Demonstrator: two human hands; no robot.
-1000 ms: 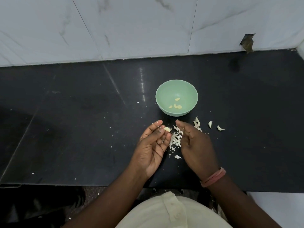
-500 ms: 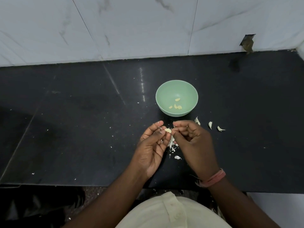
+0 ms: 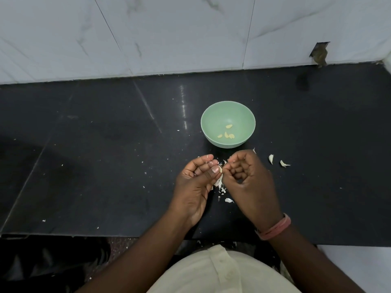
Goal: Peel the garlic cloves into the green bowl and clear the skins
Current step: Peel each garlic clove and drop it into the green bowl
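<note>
A green bowl (image 3: 213,115) stands on the black counter with several peeled cloves (image 3: 226,133) in its bottom. Just in front of it my left hand (image 3: 195,182) pinches a garlic clove (image 3: 220,169) between thumb and fingers. My right hand (image 3: 249,180) is curled, its fingertips on the same clove from the right. A heap of white skins (image 3: 220,185) lies on the counter under and between the hands, mostly hidden. Two unpeeled cloves (image 3: 271,159) lie to the right of the hands.
The black counter (image 3: 95,166) runs wide on both sides, dotted with small skin flakes. A white tiled wall (image 3: 169,34) stands behind it. The counter's front edge is near my body, with skin bits on the floor below.
My right hand has come in from the open pose beside the skins and closed its fingertips on the clove held by my left hand.
</note>
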